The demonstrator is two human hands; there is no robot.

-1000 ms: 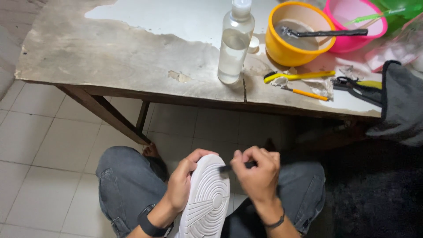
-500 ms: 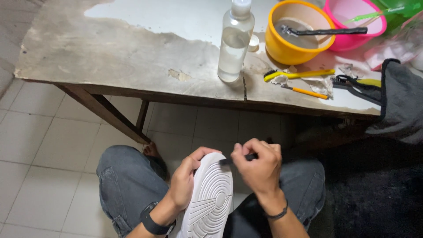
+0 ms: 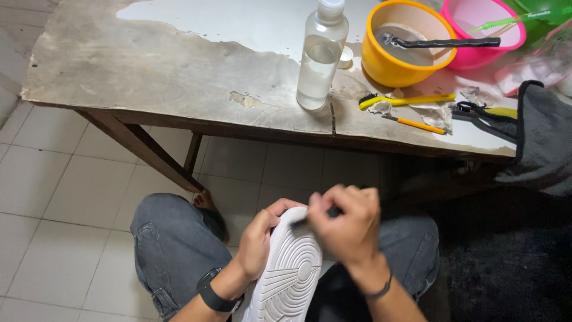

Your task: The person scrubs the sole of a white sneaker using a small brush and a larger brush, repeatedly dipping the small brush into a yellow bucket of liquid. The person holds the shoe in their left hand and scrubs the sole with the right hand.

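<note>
Right hand (image 3: 345, 222) has slid left across toe of white shoe (image 3: 289, 271), blurred, closed on small dark tool. Left hand (image 3: 260, 238) still grips shoe on lap, sole up. Behind shoe on surface (image 3: 149, 71): one clear bottle (image 3: 320, 56), two bowls, one yellow (image 3: 411, 45), one pink (image 3: 491, 27).

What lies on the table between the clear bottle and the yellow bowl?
In the head view, a small white cap lies on the table between the clear bottle and the yellow bowl.

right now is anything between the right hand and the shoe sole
Nothing visible. The right hand sits at the toe edge of the white shoe sole, pinching a small dark tool against it; the left hand grips the sole's side.
</note>
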